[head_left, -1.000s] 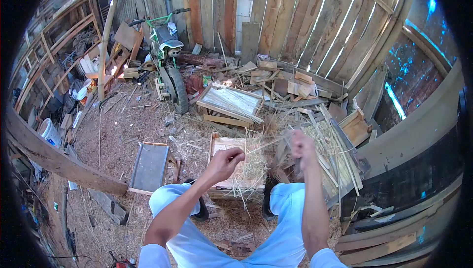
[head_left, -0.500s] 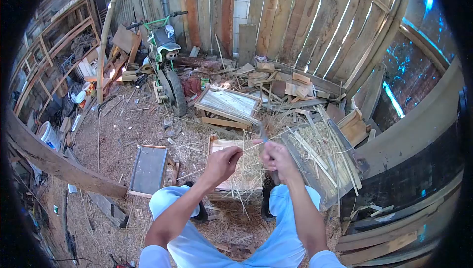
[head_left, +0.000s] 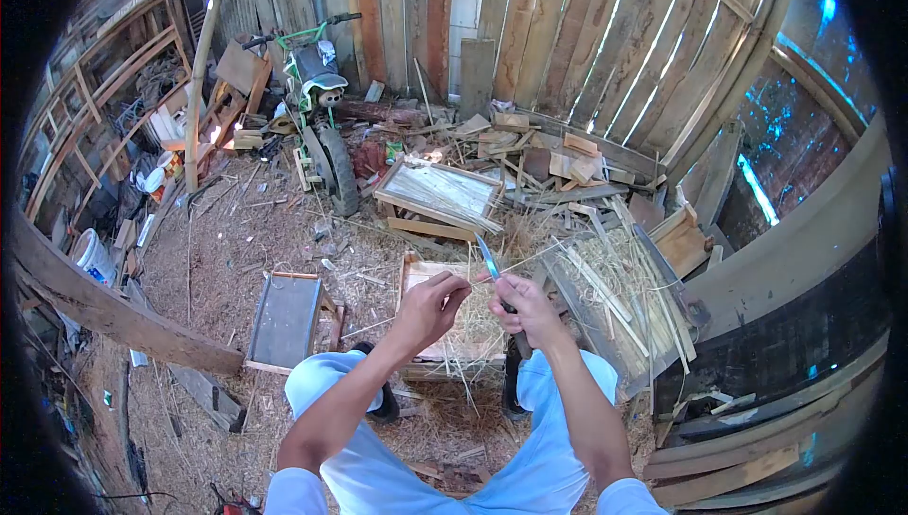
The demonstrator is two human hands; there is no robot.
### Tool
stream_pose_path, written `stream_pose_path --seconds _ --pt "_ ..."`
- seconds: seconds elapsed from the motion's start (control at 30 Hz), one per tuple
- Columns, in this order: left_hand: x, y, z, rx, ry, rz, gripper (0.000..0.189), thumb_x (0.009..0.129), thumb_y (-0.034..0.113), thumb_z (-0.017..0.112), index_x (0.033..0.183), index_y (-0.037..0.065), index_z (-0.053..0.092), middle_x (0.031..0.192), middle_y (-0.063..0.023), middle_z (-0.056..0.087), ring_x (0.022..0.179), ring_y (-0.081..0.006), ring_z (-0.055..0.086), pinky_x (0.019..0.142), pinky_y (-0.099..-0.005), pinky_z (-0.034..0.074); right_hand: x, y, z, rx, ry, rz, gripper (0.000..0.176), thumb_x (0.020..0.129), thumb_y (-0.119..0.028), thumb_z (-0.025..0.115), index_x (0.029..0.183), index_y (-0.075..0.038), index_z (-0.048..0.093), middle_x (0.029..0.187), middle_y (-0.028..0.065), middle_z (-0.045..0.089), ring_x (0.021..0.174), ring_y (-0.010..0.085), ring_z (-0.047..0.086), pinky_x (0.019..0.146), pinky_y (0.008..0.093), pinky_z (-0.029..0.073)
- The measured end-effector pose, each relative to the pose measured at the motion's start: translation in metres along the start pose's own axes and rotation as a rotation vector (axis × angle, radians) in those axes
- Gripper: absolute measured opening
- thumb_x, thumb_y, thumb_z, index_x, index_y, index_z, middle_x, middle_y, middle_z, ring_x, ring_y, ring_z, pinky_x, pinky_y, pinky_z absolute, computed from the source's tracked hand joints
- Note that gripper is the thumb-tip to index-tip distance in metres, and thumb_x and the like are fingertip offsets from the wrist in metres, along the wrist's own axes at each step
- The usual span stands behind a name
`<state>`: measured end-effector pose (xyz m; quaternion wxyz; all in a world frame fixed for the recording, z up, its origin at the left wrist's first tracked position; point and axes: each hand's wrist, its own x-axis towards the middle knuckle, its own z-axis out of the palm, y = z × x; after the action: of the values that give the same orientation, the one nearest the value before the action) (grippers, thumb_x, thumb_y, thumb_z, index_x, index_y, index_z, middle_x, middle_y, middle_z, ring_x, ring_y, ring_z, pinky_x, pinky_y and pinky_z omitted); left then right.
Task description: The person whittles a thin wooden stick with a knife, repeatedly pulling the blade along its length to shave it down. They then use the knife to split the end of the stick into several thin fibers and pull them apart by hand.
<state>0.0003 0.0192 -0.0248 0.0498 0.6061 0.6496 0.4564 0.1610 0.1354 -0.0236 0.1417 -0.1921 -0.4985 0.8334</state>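
A knife with a dark handle is in my right hand, its blade pointing up and slightly left. My left hand pinches a thin pale strip, whose length runs rightward past the blade. The two hands are close together, not touching, above a low wooden box strewn with straw-like shavings between my knees. On the right, a dark board bears a pile of long pale strips.
A framed tray with strips lies beyond the box. At the left stands a small dark-topped stool. Farther back are a green motorbike, scrap wood and a white bucket. A slanting beam crosses the left side.
The right hand has moved slightly left and down, and the knife, blurred before, now shows its blade clearly. My left hand keeps nearly the same place and pinch.
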Motion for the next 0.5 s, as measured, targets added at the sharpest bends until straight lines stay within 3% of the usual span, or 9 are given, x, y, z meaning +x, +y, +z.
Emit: stream_pose_path --seconds 0.27,0.33,0.4,0.43,0.47,0.5 --pt "-0.001 -0.010 -0.013 -0.023 0.012 -0.010 0.009 0.084 0.009 0.063 0.087 0.001 0.064 0.081 -0.0123 0.063 0.065 -0.0282 0.062 0.056 -0.0346 0.047 -0.009 -0.027 -0.059 0.139 0.174 -0.194 0.030 0.096 -0.024 0.050 0.118 -0.004 0.054 0.067 -0.0031 0.047 0.044 0.0012 0.031 0.038 0.0153 0.025" --pt "-0.004 -0.016 -0.015 -0.023 0.016 -0.018 0.010 0.085 0.011 0.062 0.088 0.002 0.063 0.082 -0.0119 0.063 0.068 -0.0301 0.062 0.059 -0.0363 0.047 -0.012 -0.029 -0.070 0.215 0.341 -0.318 0.029 0.095 -0.023 0.053 0.118 -0.005 0.054 0.070 -0.0034 0.048 0.045 0.0007 0.030 0.037 0.0155 0.025" --pt "-0.001 -0.022 -0.017 -0.090 0.003 -0.228 0.014 0.087 0.015 0.062 0.093 0.003 0.064 0.075 -0.0082 0.063 0.061 -0.0197 0.059 0.055 -0.0313 0.046 -0.014 -0.028 -0.074 0.084 0.442 -0.301 0.028 0.094 -0.023 0.054 0.118 -0.007 0.054 0.070 -0.0036 0.047 0.046 -0.0001 0.030 0.037 0.0153 0.024" --pt "0.001 -0.026 -0.015 -0.089 0.011 -0.229 0.014 0.087 0.015 0.062 0.093 0.003 0.064 0.075 -0.0082 0.063 0.061 -0.0197 0.059 0.055 -0.0313 0.046 -0.013 -0.029 -0.074 -0.049 0.535 -0.286 0.028 0.093 -0.022 0.056 0.118 -0.008 0.053 0.070 -0.0038 0.046 0.047 -0.0009 0.031 0.036 0.0151 0.023" --pt "0.003 -0.030 -0.011 -0.262 0.009 -0.381 0.017 0.088 0.016 0.061 0.095 0.001 0.064 0.075 -0.0055 0.061 0.060 -0.0131 0.054 0.054 -0.0275 0.044 -0.011 -0.021 -0.080 -0.117 0.511 -0.246 0.025 0.089 -0.018 0.061 0.112 -0.007 0.058 0.075 -0.0022 0.053 0.051 0.0031 0.042 0.043 0.0179 0.035" --pt "0.006 -0.031 -0.009 -0.438 0.007 -0.531 0.020 0.090 0.017 0.060 0.098 -0.001 0.063 0.076 -0.0028 0.060 0.058 -0.0066 0.049 0.053 -0.0237 0.042 -0.003 -0.010 -0.083 -0.121 0.501 -0.247 0.025 0.089 -0.018 0.061 0.112 -0.007 0.058 0.075 -0.0022 0.053 0.051 0.0031 0.042 0.043 0.0179 0.035"
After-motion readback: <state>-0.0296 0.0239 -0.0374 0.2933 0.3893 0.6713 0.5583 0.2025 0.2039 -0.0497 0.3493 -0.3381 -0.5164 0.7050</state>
